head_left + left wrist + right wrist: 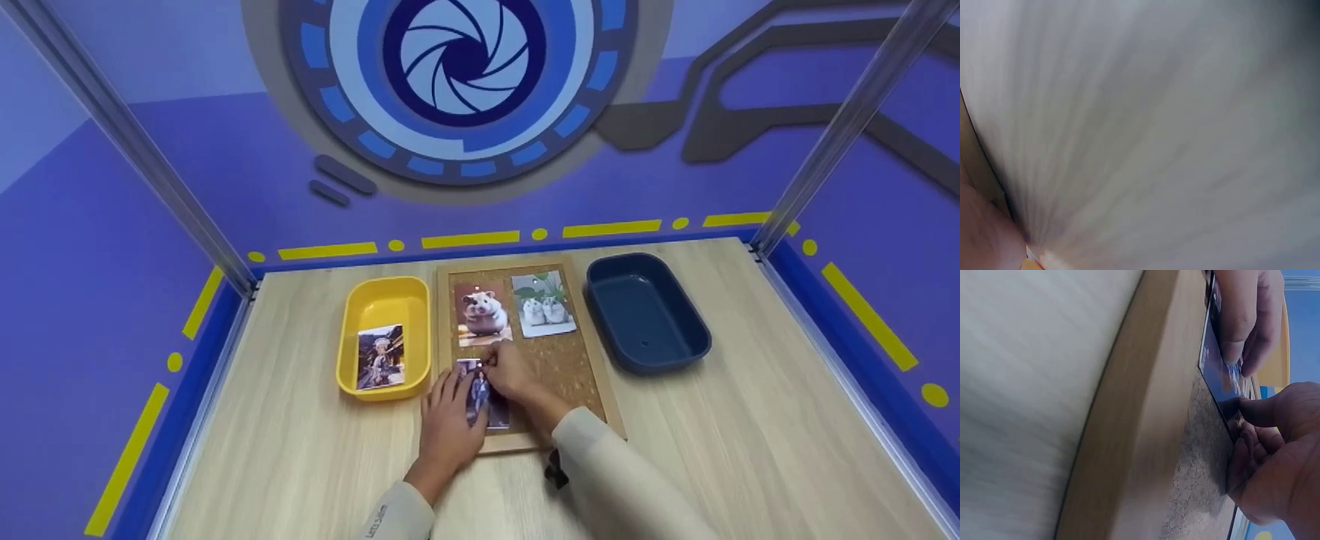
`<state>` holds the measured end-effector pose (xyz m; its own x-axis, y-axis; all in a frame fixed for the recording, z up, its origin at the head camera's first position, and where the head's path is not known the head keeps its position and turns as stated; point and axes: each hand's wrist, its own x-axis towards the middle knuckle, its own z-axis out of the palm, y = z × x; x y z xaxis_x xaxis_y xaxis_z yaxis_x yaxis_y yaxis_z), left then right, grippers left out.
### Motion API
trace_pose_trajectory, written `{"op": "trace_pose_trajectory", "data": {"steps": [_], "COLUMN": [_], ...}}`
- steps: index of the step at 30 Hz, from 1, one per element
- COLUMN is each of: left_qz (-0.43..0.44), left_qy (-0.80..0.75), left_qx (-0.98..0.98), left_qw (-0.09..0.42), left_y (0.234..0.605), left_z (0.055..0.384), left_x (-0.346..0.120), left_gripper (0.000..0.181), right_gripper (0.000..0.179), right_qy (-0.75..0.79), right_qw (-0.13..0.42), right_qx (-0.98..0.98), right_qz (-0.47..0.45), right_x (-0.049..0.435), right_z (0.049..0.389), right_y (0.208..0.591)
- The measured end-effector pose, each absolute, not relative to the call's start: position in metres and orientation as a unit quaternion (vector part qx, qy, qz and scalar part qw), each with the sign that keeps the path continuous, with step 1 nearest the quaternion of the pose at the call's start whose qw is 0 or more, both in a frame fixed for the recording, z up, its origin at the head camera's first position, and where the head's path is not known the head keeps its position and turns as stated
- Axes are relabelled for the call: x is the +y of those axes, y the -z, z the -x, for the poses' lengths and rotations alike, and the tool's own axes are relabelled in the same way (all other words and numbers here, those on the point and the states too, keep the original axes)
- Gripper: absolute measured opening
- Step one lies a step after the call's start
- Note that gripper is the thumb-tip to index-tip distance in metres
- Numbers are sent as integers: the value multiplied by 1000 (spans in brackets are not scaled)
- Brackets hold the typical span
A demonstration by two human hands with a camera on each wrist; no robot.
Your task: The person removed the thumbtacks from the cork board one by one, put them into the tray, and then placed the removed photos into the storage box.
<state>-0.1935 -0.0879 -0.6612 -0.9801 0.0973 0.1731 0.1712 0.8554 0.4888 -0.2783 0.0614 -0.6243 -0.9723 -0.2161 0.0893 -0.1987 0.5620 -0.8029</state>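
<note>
Photo (pixel 483 394): lying at seven o'clock on the corkboard (pixel 574 371).
Left hand (pixel 452 418): we are resting extended fingers on it.
Right hand (pixel 516 377): holding curled fingers at its one o'clock edge; anything pinched, we cannot tell.
Tilt risk: left pressure slipping.

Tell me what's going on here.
A person is working on a corkboard with both hands. The left hand rests on a photo of a standing figure at the board's lower left, while the right hand works at its upper edge. Two hamster photos, one brown-toned and one with green leaves, are on the board above. Another photo sits in the yellow tray; a dark blue tray stands opposite.
</note>
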Motion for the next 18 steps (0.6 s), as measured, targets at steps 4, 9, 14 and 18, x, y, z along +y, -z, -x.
{"op": "trace_pose_trajectory", "data": {"steps": [4, 9, 14, 18], "left_qz": [68, 69, 70, 72], "left_qy": [262, 265, 259, 253], "left_qx": [-960, -959, -960, -962], "left_qw": [68, 71, 74, 78], "left_y": [659, 657, 659, 660], "left_z": [193, 192, 192, 193], "left_x": [-87, -87, -87, -87], "left_gripper": [63, 62, 63, 63], "right_gripper": [6, 6, 4, 9], "right_qy": [447, 448, 453, 425], "right_qw": [27, 36, 48, 42], "right_qx": [887, 887, 886, 902], "right_qz": [116, 108, 85, 68], "right_x": [62, 62, 59, 57], "right_z": [278, 279, 278, 280], "right_y": [623, 623, 622, 620]}}
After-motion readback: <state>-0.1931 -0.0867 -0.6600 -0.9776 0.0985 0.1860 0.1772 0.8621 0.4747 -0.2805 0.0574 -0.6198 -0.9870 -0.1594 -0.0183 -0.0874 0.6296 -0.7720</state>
